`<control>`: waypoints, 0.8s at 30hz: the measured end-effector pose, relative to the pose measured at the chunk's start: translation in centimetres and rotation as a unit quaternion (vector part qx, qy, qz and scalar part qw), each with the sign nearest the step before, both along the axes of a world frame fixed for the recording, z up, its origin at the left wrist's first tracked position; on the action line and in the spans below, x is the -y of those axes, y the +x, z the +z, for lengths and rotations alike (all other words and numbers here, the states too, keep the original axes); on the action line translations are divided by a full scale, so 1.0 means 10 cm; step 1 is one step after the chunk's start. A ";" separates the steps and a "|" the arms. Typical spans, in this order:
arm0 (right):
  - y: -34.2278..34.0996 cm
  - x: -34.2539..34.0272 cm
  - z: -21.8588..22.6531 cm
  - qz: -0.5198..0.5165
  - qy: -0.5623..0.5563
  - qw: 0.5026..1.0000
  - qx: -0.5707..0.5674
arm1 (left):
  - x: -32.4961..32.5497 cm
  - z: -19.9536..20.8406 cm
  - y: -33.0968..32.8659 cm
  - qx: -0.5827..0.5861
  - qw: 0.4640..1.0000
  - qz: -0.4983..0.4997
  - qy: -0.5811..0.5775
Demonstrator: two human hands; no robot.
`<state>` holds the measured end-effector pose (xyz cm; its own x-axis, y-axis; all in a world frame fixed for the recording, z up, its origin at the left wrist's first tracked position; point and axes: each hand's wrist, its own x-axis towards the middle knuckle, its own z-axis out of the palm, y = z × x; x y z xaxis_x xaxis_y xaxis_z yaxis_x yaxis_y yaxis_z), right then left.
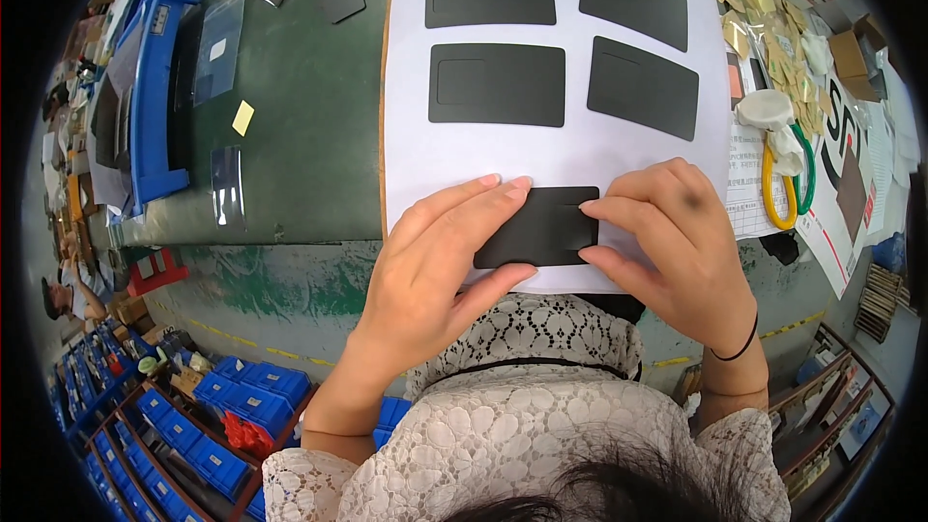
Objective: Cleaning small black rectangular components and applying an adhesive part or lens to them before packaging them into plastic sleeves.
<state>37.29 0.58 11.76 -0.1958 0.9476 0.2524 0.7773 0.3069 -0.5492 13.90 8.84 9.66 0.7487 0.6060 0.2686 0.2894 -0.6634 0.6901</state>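
Dark hair [633, 488] is seen foremost, beyond which a black rectangular panel [546, 232] is gripped at opposite ends by the left hand [425, 266] and right hand [677, 246] over a white sheet [493, 157], apparently for alignment or inspection, with steady two-handed support likely required next.

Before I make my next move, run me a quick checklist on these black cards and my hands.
1. Left hand on the near card: ok, fingers at its far edge, thumb at its near edge.
2. Right hand on the near card: ok, fingertips and thumb at its right end.
3. Near card apart from the card beyond it: ok, white sheet shows between them.
4. Right-hand card square with its left neighbour: not ok, it sits at a slant.
5. Near card's underside clean: cannot tell, it is hidden.
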 end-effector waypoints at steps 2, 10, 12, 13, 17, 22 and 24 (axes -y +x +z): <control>0.00 0.00 0.00 0.000 -0.001 1.000 -0.002 | -0.01 0.02 0.00 -0.004 1.000 -0.004 0.002; 0.01 0.00 -0.03 0.000 0.003 1.000 -0.010 | 0.02 0.04 0.00 -0.075 0.993 -0.041 0.082; 0.01 0.01 -0.02 0.000 0.001 1.000 -0.008 | 0.02 0.04 0.00 -0.090 0.988 -0.045 0.117; 0.01 0.02 -0.02 0.003 -0.002 1.000 -0.005 | 0.01 0.04 0.00 -0.089 0.988 -0.047 0.117; 0.03 0.10 -0.01 -0.014 -0.023 0.999 -0.035 | -0.01 0.02 0.00 -0.098 0.983 -0.060 0.142; 0.05 0.23 -0.11 -0.044 -0.026 0.998 -0.043 | -0.02 0.04 -0.01 -0.113 0.980 -0.067 0.153; 0.09 0.23 -0.15 -0.025 -0.008 1.000 -0.005 | -0.03 0.05 0.00 -0.111 0.979 -0.061 0.158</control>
<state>38.21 -1.73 10.26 -0.1461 0.9600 0.2390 0.7859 0.2593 -0.5613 13.95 9.11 10.12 0.8712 0.4218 0.2511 0.3150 -0.8727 0.3730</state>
